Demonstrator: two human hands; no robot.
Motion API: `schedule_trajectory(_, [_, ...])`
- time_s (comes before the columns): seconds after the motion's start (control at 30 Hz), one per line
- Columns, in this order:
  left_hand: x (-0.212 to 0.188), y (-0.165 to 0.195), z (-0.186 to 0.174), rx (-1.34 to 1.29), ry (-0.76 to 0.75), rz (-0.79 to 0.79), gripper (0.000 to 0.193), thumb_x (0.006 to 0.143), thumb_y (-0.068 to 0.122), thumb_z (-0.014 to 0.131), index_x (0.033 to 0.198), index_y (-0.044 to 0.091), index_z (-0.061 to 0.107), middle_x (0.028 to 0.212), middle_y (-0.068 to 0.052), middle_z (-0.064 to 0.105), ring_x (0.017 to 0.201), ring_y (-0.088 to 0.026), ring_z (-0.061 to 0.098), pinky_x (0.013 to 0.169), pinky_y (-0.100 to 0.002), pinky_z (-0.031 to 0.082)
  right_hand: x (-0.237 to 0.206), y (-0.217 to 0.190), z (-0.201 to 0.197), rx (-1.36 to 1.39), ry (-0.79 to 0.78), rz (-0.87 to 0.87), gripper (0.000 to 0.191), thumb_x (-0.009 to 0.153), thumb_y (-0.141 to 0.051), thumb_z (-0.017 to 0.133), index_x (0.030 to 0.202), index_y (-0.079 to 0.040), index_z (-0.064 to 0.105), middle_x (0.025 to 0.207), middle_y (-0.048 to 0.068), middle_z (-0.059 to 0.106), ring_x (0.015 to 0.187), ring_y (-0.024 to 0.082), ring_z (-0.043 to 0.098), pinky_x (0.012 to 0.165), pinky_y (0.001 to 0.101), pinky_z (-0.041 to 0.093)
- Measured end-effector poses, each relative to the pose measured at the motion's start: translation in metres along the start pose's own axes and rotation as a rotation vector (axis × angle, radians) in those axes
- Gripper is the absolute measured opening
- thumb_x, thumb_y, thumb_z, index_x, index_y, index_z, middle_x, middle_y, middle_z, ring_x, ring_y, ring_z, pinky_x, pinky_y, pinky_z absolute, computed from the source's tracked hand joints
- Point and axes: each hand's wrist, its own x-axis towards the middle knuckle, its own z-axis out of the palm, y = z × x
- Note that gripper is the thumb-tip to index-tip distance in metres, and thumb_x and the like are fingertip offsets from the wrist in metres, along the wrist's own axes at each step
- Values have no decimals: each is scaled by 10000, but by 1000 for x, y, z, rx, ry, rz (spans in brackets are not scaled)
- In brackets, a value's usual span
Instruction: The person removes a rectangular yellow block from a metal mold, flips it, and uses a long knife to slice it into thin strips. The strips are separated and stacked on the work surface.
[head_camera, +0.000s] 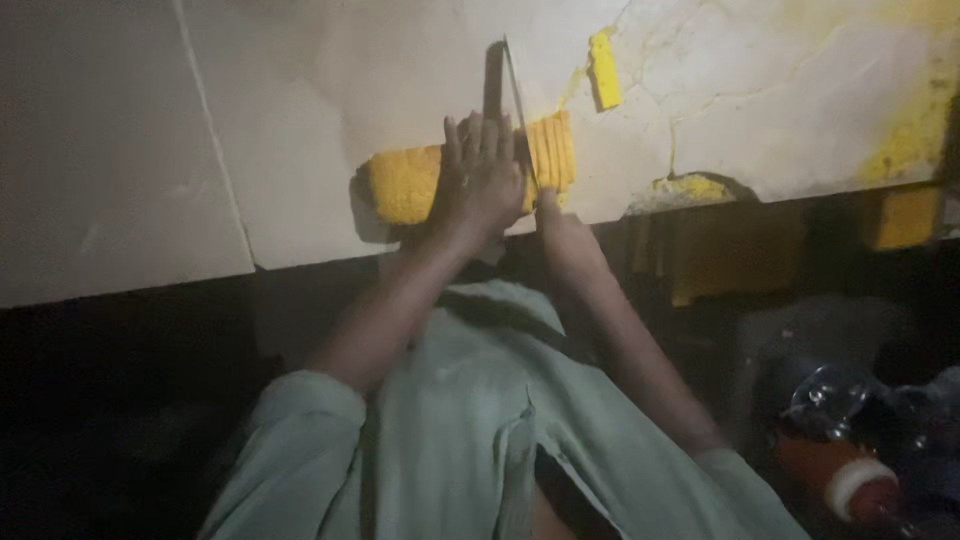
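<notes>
Left hand (482, 175): fingers together, pressed flat on the yellow loaf (410, 183).
Right hand (560, 232): clamped on the knife (520, 110), blade standing in the loaf's sliced end.
Loaf: at the pale slab's (130, 150) near edge.
Loose slice (604, 68): beyond the loaf.

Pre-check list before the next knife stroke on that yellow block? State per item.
1. Left hand pressing flat on the yellow block: ok.
2. Right hand gripping the knife handle: ok.
3. Left fingers clear of the blade: not ok, they lie right beside it.
4. Cut slices standing together at the block's right end: ok.
5. Loose yellow piece out of the blade's path: ok.
6. Block's support on the cracked slab near its edge: cannot tell.
</notes>
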Motion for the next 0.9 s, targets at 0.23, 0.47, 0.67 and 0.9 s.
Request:
schedule_trajectory(0.23, [-3,-1,-19,79,-111,-29,712,996,430,459,1529,-25,337,1357,-277,504,1378,-477,386,1141,-744,160,-91,-69,-35,117,-110,4,656,1040,-437,355,1336,112,561,1082,274,739,950,391,700,828,454,549])
schedule_trajectory(0.47, [-2,-5,-16,190,-189,-3,667,1065,387,384,1567,-47,321,1306,-251,522,1363,-426,428,1168,-739,177,-75,18,6,-512,-149,-70,792,963,-306,491,1634,26,234,1038,297,720,937,470,703,809,519,548])
schedule_trajectory(0.67, [-8,-6,-24,273,-120,50,732,1029,353,436,1596,-70,247,1520,-307,420,1502,-458,281,1185,-718,130,-25,-78,-17,603,-69,411,696,1049,-549,300,1244,29,634,1010,268,776,916,368,774,781,473,601])
schedule_trajectory(0.9, [-2,-7,-46,95,-251,-53,716,968,356,444,1546,-18,247,1526,-222,383,1451,-446,279,1109,-783,116,-124,-68,-28,-291,-21,-576,1010,988,-787,253,1368,111,518,1127,212,733,1039,353,680,854,405,527])
